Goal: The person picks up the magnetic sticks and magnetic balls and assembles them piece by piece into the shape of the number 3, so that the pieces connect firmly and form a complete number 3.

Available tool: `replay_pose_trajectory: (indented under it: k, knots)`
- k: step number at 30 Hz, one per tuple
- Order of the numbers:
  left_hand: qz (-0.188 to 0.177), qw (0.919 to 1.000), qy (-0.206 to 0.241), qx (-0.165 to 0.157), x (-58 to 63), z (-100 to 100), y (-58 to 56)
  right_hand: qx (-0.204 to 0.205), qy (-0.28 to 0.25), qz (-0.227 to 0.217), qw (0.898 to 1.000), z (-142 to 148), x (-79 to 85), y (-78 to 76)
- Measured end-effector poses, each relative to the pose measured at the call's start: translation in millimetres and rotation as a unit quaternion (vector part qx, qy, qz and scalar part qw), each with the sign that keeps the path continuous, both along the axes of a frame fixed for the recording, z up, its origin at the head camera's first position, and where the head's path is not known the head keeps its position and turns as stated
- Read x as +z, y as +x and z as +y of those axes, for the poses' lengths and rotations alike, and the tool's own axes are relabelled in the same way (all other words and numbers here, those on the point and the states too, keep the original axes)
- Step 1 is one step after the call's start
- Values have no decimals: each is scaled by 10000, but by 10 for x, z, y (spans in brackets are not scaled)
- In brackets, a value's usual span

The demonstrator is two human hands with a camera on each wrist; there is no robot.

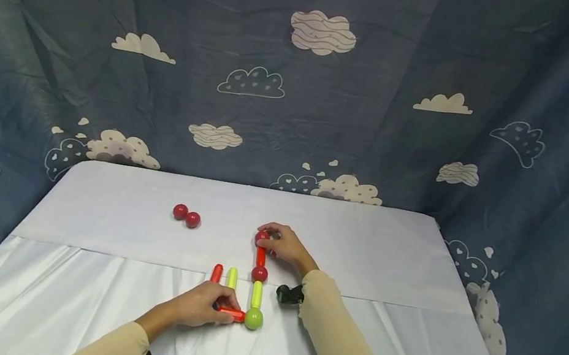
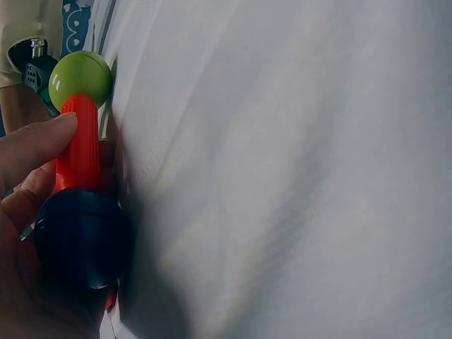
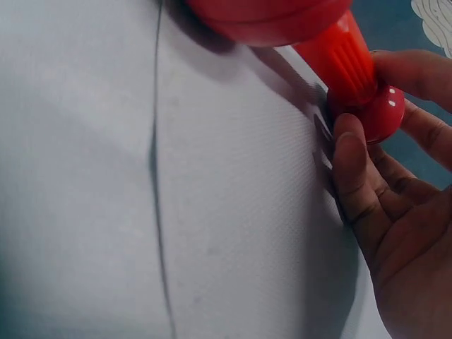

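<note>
On the table (image 1: 389, 256), a chain (image 1: 257, 294) of three balls and two rods runs near to far, with the right hand (image 1: 286, 246) at its far ball (image 1: 261, 236). A rod in the left hand (image 1: 199, 305) touches the near ball (image 1: 253, 320) from the left — another ball (image 2: 85, 236) at its opposite end. Two further rods (image 1: 216, 272) lie behind that hand; two balls (image 1: 180, 211) sit farther back, leftward — curtain (image 1: 352, 101) behind the table.
</note>
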State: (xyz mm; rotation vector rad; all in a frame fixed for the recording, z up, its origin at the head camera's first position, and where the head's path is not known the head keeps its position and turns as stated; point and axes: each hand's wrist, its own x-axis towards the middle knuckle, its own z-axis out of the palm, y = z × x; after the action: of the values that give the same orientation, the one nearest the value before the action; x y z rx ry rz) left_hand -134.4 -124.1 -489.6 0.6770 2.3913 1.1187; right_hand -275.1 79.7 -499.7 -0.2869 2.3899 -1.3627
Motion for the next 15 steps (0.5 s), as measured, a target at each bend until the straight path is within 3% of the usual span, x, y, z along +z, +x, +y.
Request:
replay_pose_trajectory:
  k: [7, 15]
  knots:
    - [-18, 10000, -5, 4, -16, 10, 2, -117, 49, -16, 9999, 30, 14, 58]
    - [-45, 10000, 7, 17, -5, 15, 10, -576, -574, -342, 9961, 112, 32, 196]
